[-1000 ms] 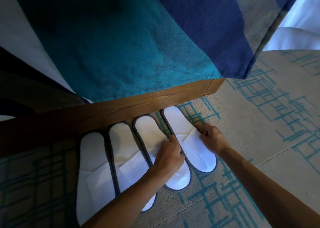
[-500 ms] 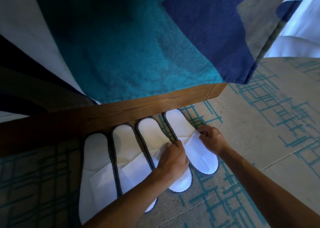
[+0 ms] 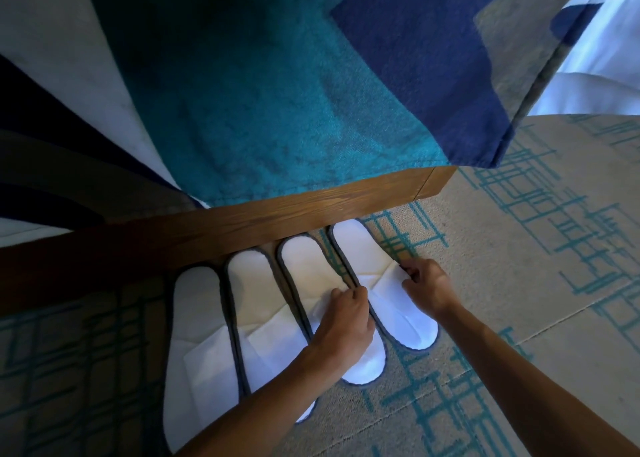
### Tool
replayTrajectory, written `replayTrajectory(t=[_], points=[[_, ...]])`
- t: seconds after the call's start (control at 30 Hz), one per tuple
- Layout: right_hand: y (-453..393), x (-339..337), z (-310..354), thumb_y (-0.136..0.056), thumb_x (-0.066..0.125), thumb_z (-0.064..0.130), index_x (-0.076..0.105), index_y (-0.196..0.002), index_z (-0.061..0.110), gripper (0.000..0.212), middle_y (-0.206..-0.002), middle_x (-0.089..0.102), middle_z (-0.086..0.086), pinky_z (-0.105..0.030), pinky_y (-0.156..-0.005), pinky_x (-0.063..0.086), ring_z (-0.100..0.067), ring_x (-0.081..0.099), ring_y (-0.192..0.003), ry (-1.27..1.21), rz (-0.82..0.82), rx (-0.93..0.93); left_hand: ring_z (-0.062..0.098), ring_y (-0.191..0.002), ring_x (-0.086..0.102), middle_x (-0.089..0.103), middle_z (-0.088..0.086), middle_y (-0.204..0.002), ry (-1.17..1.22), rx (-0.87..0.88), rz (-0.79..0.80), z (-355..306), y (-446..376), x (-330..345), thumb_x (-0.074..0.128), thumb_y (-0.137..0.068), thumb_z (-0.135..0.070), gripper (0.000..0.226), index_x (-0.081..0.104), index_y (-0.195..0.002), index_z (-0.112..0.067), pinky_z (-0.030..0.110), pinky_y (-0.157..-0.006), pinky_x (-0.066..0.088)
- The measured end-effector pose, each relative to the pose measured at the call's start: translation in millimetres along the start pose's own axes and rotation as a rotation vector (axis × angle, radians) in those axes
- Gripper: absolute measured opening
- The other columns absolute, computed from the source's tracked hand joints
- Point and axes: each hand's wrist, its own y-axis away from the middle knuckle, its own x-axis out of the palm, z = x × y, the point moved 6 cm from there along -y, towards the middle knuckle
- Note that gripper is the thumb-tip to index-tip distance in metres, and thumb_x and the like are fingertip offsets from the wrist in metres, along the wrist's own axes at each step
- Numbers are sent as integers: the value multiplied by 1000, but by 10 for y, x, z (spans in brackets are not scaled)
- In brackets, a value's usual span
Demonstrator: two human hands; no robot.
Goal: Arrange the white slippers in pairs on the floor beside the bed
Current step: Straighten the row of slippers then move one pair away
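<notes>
Slippers, four flat white disposable cloth ones with dark grey piped edges (image 3: 249,321), lie side by side on the beige carpeted floor with teal line pattern (image 3: 519,266), their toes close against the brown wooden bed frame (image 3: 242,221). Judging by that row, the task looks nearly finished: the two on the left sit parallel and untouched, and only the right-hand two are being adjusted. The left hand (image 3: 343,318) rests on the third slipper, its fingers (image 3: 341,295) curled and pinching the folded upper near the edge shared with the fourth. The right hand (image 3: 422,283) pinches the outer edge of the fourth slipper's upper, fingers clenched on the fabric. What seems left is squaring this last pair; the fourth slipper lies angled slightly away from the others. Each slipper is thin, with a creased flattened upper band. A teal and navy bedspread (image 3: 277,110) hangs over the frame above.
</notes>
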Motion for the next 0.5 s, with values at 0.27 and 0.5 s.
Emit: replayTrajectory(t=[0.27,0.5], points=[[-53,94,-234,-75,54,1,62,-114,17,43,-106,64,-13,-24,-72,40,-29,60,-87,41,-1,51,26,-102,48,54,9,-110,-26,-41,-103,53,18,54,43,-92,-27,23,49,-108,-12,40,-96,41],[-95,186,-417,-67,51,16,62,-114,26,49,-94,62,-16,-27,-71,38,-33,59,-84,62,33,105,23,-98,45,54,9,-104,-8,-9,-86,74,-7,64,42,-92,-28,21,49,-103,-11,37,-96,40]])
